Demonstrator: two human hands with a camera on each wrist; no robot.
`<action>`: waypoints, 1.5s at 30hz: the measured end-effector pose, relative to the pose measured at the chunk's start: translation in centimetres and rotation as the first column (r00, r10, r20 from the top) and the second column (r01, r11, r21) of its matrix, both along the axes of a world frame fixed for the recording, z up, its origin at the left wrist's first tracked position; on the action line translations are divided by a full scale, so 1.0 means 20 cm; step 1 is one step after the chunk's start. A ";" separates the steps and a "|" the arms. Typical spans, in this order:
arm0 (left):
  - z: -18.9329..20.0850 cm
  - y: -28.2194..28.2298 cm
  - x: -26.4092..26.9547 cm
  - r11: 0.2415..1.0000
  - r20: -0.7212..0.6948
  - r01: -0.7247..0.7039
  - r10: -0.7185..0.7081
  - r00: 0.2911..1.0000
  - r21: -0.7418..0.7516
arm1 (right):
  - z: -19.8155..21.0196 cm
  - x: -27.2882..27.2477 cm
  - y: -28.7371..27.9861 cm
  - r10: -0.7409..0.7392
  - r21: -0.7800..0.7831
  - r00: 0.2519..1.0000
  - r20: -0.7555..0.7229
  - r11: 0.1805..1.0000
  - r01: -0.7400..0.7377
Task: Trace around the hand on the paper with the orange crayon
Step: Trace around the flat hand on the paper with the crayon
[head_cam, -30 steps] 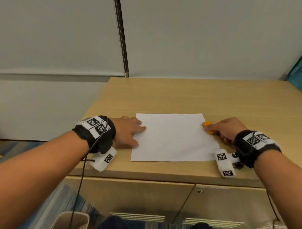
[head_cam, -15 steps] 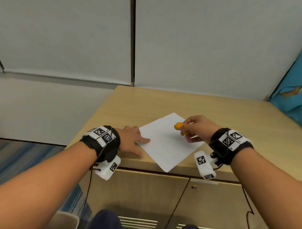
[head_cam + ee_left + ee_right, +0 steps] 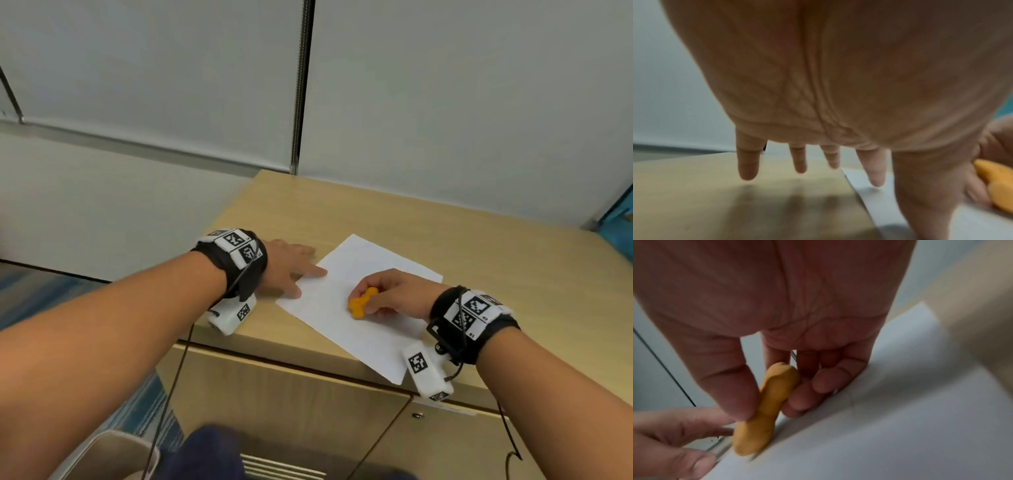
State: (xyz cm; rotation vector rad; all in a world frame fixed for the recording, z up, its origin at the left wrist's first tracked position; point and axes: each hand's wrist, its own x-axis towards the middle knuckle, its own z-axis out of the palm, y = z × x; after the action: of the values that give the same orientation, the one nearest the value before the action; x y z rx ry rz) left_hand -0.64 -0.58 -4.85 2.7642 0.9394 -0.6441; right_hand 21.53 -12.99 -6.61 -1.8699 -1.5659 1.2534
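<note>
A white sheet of paper (image 3: 346,284) lies skewed on the wooden cabinet top (image 3: 496,260). My right hand (image 3: 383,298) pinches a chunky orange crayon (image 3: 361,303) between thumb and fingers over the middle of the sheet; in the right wrist view the orange crayon (image 3: 766,408) points down at the paper (image 3: 890,426). My left hand (image 3: 291,265) lies flat with straight fingers at the sheet's left edge, its forefinger and thumb on the paper. The left wrist view shows my left hand (image 3: 813,162) spread, with the crayon (image 3: 996,183) at the right.
The cabinet top's front edge (image 3: 308,359) runs just under both wrists, with cabinet doors below. A grey wall stands behind. Something blue (image 3: 620,226) sits at the far right. A pale bin (image 3: 113,459) is on the floor at lower left.
My right hand has carried the crayon from the sheet's right edge leftward to its middle. The view swung, so the paper now looks skewed. My left hand stayed at the left edge.
</note>
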 end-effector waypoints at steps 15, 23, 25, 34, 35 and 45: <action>-0.07 0.00 0.00 0.996 0.020 0.053 -0.051 0.998 -0.068 | 0.06 -0.19 0.15 0.001 0.159 0.990 0.139 0.987 -0.023; -0.09 0.03 -0.03 0.994 -0.135 0.069 -0.080 0.988 -0.084 | 0.02 -0.27 0.22 0.011 0.162 0.933 0.360 0.984 -0.074; -0.10 0.01 -0.03 0.996 -0.136 0.071 -0.079 0.988 -0.061 | 0.03 -0.27 0.22 0.014 0.173 0.906 0.423 0.980 -0.096; -0.08 -0.05 -0.02 0.998 -0.127 0.054 -0.056 0.990 -0.017 | 0.06 -0.34 0.18 0.122 0.097 0.850 0.512 0.975 -0.199; -0.09 -0.06 -0.02 0.999 -0.120 0.048 -0.050 0.992 -0.017 | 0.06 -0.32 0.19 0.076 0.116 0.850 0.522 0.980 -0.159; -0.13 -0.06 0.00 1.000 -0.090 -0.002 0.002 0.996 -0.001 | 0.11 -0.30 0.18 0.107 0.031 0.775 0.623 0.987 -0.160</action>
State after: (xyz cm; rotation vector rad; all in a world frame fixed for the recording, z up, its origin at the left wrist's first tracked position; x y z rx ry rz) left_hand -0.56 -1.70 -7.46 2.7532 0.9592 -0.7742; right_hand 15.61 -9.47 -4.50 -2.2889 -2.0675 0.6084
